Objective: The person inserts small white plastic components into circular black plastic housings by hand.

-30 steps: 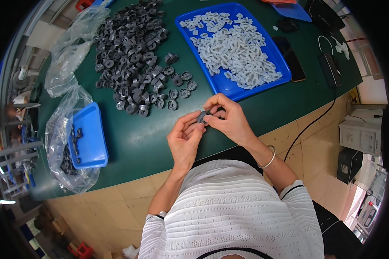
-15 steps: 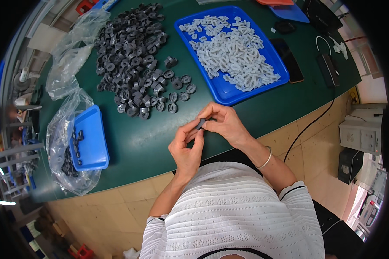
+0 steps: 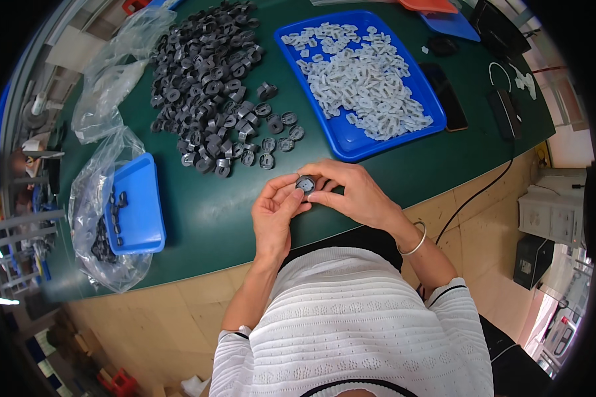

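Observation:
Above the near edge of the green table, both hands pinch one round dark grey plastic part point(image 3: 305, 184). Its open face is turned up, with a light grey piece seated inside the rim. My left hand point(image 3: 275, 210) grips it from the left, thumb on the near edge. From the right, my right hand point(image 3: 353, 192) closes thumb and fingers around its other side; some fingertips are hidden behind the part. Beyond the hands lies a large heap of similar dark grey round parts point(image 3: 208, 86). Small light grey plastic pieces point(image 3: 371, 83) fill much of a blue tray point(image 3: 349, 153).
A smaller blue tray point(image 3: 142, 218) with a few small black pieces stands at the left, partly over a clear plastic bag point(image 3: 89, 198). Beside the large tray lie a dark phone point(image 3: 447, 99) and a black box-shaped device point(image 3: 504, 114) with a cable.
The round part has been turned from edge-on to face-up, showing the light grey piece inside. My left hand has shifted slightly left, its thumb now on the part's near edge.

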Motion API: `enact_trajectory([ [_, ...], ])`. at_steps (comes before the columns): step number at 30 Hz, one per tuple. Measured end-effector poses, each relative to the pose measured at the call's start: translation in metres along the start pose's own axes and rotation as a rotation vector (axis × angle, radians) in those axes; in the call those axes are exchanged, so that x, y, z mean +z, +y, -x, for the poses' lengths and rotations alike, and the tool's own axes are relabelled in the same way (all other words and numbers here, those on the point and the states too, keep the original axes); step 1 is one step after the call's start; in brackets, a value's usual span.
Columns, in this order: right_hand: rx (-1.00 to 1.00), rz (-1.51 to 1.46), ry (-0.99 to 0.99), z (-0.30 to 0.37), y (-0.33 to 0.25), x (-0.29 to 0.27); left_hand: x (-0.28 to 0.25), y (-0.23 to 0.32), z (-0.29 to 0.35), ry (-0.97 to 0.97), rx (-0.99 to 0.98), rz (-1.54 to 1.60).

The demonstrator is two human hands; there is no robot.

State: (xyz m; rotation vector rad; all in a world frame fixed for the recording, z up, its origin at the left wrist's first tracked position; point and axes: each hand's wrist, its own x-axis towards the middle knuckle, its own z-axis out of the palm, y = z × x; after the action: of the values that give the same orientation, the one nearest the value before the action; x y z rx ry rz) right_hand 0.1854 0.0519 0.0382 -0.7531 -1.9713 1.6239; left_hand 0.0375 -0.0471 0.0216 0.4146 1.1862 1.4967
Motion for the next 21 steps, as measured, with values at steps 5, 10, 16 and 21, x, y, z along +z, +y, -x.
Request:
enact_trajectory([
  [5,-0.382,0.353,0.056,0.001,0.009,-0.004,-0.002,0.014,-0.007,-0.093,-0.071,-0.140],
  [10,-0.455,0.390,0.041,0.004,0.011,0.001,-0.008,0.021,-0.012,-0.273,-0.124,-0.335],
  [16,-0.407,0.323,0.034,0.003,0.018,0.005,-0.009,0.025,-0.014,-0.286,-0.059,-0.394],
  [21,-0.324,0.252,-0.038,0.006,0.014,0.002,-0.011,0.044,-0.024,-0.478,-0.198,-0.519],
])
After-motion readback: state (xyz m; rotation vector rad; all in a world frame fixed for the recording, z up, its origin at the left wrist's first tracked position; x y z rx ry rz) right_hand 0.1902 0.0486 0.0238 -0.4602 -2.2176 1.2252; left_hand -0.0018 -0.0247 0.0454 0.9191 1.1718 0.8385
